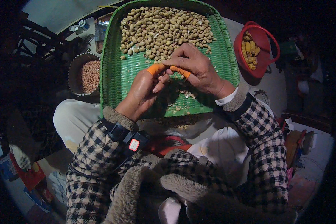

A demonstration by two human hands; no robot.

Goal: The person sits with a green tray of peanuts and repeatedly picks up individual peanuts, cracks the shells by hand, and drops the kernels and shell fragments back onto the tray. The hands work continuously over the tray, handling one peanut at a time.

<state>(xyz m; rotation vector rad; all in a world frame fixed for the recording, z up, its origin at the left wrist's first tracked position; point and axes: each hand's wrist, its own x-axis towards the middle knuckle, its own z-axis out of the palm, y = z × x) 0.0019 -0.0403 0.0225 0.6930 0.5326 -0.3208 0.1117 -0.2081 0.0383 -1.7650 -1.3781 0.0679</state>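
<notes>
Both of my hands meet above a green woven tray (128, 84), with an orange finger cover (156, 69) on each thumb. My left hand (145, 86) has its thumb raised and fingers curled. The fingertips of my right hand (197, 65) touch the left thumb's tip. Something small and pinkish lies between them, too small to name surely; whether either hand grips it cannot be told. Unshelled peanuts (165, 28) are heaped over the tray's far half. Broken peanut shells (187, 93) lie on the tray under my right hand.
At the left stands a round basket of shelled peanuts (90, 76). A red plastic basket (259, 67) at the right holds corn cobs (249, 50). Beyond the left basket is a small white bottle (83, 25). Clear plastic sheeting (182, 130) lies below the tray's near edge.
</notes>
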